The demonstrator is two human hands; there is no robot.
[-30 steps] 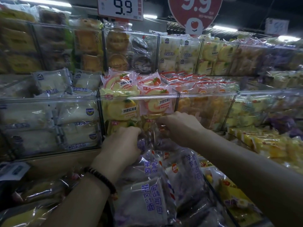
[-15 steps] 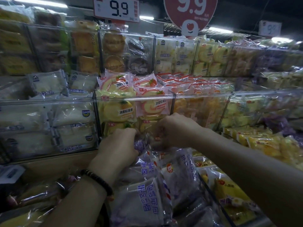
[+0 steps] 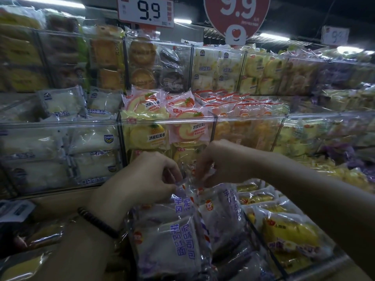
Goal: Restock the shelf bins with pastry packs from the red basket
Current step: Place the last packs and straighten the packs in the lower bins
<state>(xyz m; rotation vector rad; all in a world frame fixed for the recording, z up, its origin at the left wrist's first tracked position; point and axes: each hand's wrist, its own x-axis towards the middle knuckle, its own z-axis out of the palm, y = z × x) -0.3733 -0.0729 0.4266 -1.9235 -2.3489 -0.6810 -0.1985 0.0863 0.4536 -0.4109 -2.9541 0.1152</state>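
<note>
Nearest bin: taro toast packs (image 3: 178, 246) stood on end, purple print 芋泥风味吐司面包.
Left hand (image 3: 146, 179) pinches one wrapper's top edge. Right hand (image 3: 223, 161) curls onto the neighbouring wrapper tops.
Change over the last second: hardly any. Both hands stay at the same spot, so the packs are judged still being seated, none released.
Red basket: not in view.
Middle bin: roll packs (image 3: 148, 136), 冰皮软芙卷.
Left: white packs (image 3: 58, 106), 口袋面包.
Above: price card (image 3: 146, 11) and round sign (image 3: 237, 11), both 9.9.

Purple-lettered packs (image 3: 178, 242), black bracelet (image 3: 97, 223)
</note>
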